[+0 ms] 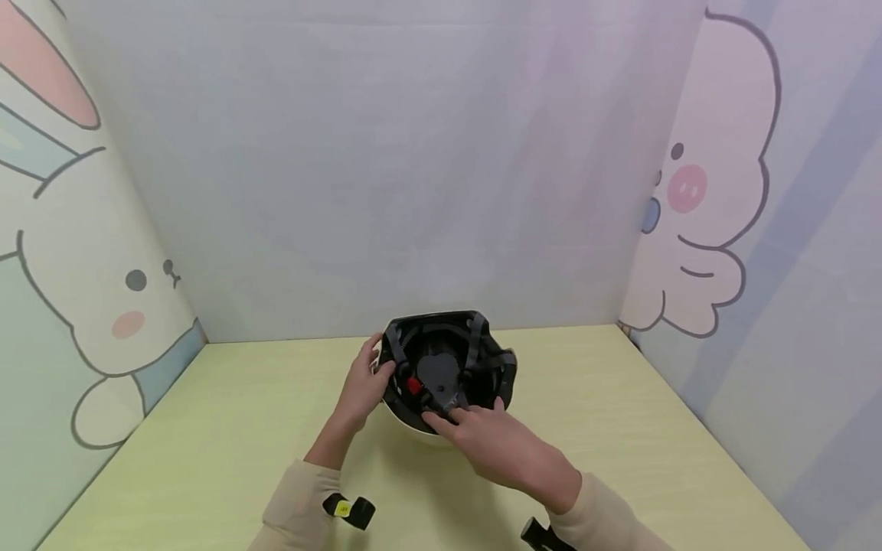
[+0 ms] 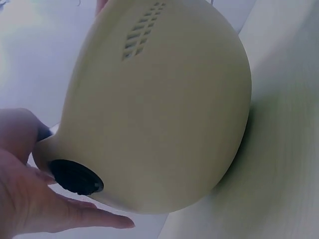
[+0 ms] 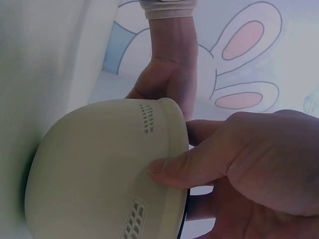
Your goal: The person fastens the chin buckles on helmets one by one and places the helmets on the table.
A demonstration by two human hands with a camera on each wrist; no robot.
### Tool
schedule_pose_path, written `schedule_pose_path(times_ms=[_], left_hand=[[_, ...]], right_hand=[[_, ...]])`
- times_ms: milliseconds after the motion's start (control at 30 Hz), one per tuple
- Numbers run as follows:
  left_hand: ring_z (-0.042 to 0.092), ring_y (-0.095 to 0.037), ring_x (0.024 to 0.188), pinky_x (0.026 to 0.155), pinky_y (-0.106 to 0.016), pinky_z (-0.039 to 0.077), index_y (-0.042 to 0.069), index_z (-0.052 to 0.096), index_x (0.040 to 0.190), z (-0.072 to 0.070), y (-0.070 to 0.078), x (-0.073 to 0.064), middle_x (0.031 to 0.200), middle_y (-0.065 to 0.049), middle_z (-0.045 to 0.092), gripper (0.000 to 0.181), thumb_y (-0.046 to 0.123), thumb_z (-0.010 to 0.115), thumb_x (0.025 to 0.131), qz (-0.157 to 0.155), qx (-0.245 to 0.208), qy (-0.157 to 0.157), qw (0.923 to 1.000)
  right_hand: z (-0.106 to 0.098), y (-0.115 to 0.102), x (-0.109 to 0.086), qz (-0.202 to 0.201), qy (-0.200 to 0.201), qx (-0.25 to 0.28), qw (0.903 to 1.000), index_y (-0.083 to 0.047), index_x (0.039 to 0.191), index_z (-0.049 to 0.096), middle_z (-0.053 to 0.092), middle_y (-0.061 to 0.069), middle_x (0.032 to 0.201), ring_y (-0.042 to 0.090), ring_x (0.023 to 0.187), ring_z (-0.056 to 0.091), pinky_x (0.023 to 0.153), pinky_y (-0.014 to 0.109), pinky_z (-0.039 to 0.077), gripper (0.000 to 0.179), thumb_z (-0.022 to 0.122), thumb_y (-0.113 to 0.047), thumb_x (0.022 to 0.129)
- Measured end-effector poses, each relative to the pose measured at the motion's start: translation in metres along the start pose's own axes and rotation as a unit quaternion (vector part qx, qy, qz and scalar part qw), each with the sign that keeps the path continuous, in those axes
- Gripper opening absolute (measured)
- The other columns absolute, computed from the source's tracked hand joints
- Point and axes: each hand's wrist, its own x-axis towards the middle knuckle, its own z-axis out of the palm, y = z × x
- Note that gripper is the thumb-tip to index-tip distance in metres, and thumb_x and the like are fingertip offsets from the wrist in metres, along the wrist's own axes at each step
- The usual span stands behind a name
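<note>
A cream-coloured helmet (image 1: pixel 438 370) lies crown down with its black lined inside turned up towards me. Black straps and a small red buckle (image 1: pixel 414 386) show within it. My left hand (image 1: pixel 361 389) grips the left rim, thumb over the edge and fingers along the outside. In the left wrist view, those fingers lie beside a round black disc (image 2: pixel 76 177) on the shell. With my right hand (image 1: pixel 494 444) I hold the near rim; its fingers reach inside the helmet. The right wrist view shows that thumb pressed on the pale shell (image 3: pixel 99 159) near its vents.
The pale yellow table (image 1: pixel 276 428) carries the helmet near its far side. A light fabric wall (image 1: pixel 413 168) stands behind, and side walls with cartoon animals (image 1: pixel 717 138) rise left and right. Straps with small black devices (image 1: pixel 350 510) sit on both wrists.
</note>
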Motion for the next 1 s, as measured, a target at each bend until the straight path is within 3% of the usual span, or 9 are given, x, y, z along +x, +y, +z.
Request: schedule_pose_path(times_ms=[100,200,300,400,467,567,733,900,1000], left_hand=[[0.046,-0.044,0.131,0.094,-0.055,0.049,0.010,0.025,0.157,0.000,-0.002,0.000,0.151,-0.028,0.038,0.060,0.008,0.048,0.102,-0.010,-0.020,-0.008,0.9997],[0.047,-0.042,0.131,0.093,-0.053,0.050,0.010,0.023,0.158,-0.001,-0.002,0.000,0.151,-0.028,0.039,0.060,0.004,0.045,0.102,-0.012,-0.027,-0.009,0.9995],[0.036,-0.043,0.139,0.098,-0.054,0.045,0.008,0.020,0.159,-0.002,-0.003,0.001,0.154,-0.030,0.033,0.062,0.001,0.043,0.102,-0.008,-0.011,-0.011,0.9998],[0.034,-0.045,0.140,0.098,-0.054,0.044,0.008,0.018,0.160,-0.002,-0.004,0.001,0.156,-0.031,0.028,0.062,0.000,0.041,0.103,-0.009,-0.003,-0.015,0.9998],[0.035,-0.045,0.139,0.096,-0.052,0.045,0.007,0.017,0.160,-0.002,-0.004,0.001,0.156,-0.031,0.027,0.062,0.000,0.041,0.103,-0.007,0.001,-0.017,0.9998],[0.040,-0.045,0.135,0.092,-0.048,0.047,0.006,0.016,0.160,-0.002,-0.004,0.001,0.155,-0.033,0.028,0.063,-0.001,0.040,0.103,0.000,0.003,-0.019,0.9998],[0.044,-0.043,0.133,0.091,-0.045,0.048,0.006,0.016,0.160,-0.002,-0.005,0.000,0.155,-0.032,0.029,0.063,-0.001,0.040,0.103,0.001,0.003,-0.020,0.9998],[0.046,-0.043,0.130,0.091,-0.047,0.050,0.005,0.016,0.160,-0.004,-0.006,0.001,0.154,-0.032,0.031,0.062,0.000,0.041,0.103,0.008,-0.001,-0.023,0.9997],[0.047,-0.044,0.130,0.091,-0.048,0.050,0.005,0.017,0.160,-0.005,-0.006,0.001,0.153,-0.032,0.033,0.062,0.001,0.042,0.103,0.011,0.001,-0.024,0.9997]], right_hand=[[0.000,0.003,0.000,-0.008,0.007,0.010,0.9999,-0.023,0.143,0.055,0.067,0.001,0.111,0.019,0.086,0.066,0.066,0.046,0.056,0.058,0.071,-0.003,0.091],[0.000,0.010,0.000,-0.008,0.001,0.060,0.9982,-0.020,0.142,0.057,0.065,0.002,0.118,0.021,0.099,0.065,0.072,0.043,0.056,0.051,0.072,-0.015,0.093],[0.003,0.025,-0.002,0.021,-0.021,0.152,0.9880,-0.016,0.145,0.054,0.057,0.008,0.137,0.028,0.126,0.054,0.096,0.050,0.049,0.053,0.065,-0.038,0.098],[0.008,0.044,-0.004,0.060,0.000,0.210,0.9758,-0.011,0.149,0.047,0.041,0.017,0.153,0.039,0.144,0.031,0.108,0.066,0.029,0.063,0.054,-0.050,0.100],[0.015,0.056,-0.003,0.083,0.045,0.215,0.9720,-0.007,0.151,0.044,0.031,0.022,0.158,0.045,0.147,0.018,0.108,0.071,0.024,0.062,0.052,-0.045,0.103],[0.026,0.072,0.000,0.120,0.093,0.219,0.9639,-0.003,0.156,0.031,0.016,0.026,0.162,0.050,0.147,0.006,0.106,0.071,0.026,0.063,0.056,-0.029,0.104],[0.041,0.090,0.001,0.133,0.080,0.302,0.9406,0.000,0.159,0.009,-0.002,0.024,0.164,0.048,0.147,-0.002,0.112,0.061,0.026,0.072,0.053,-0.012,0.104],[0.045,0.102,0.000,0.114,0.075,0.368,0.9197,0.001,0.158,0.014,-0.004,0.025,0.164,0.043,0.147,0.016,0.104,0.054,0.039,0.068,0.052,-0.005,0.103],[0.046,0.107,-0.001,0.113,0.063,0.397,0.9088,0.002,0.158,0.018,-0.001,0.025,0.164,0.043,0.147,0.018,0.104,0.055,0.038,0.065,0.052,-0.007,0.103]])
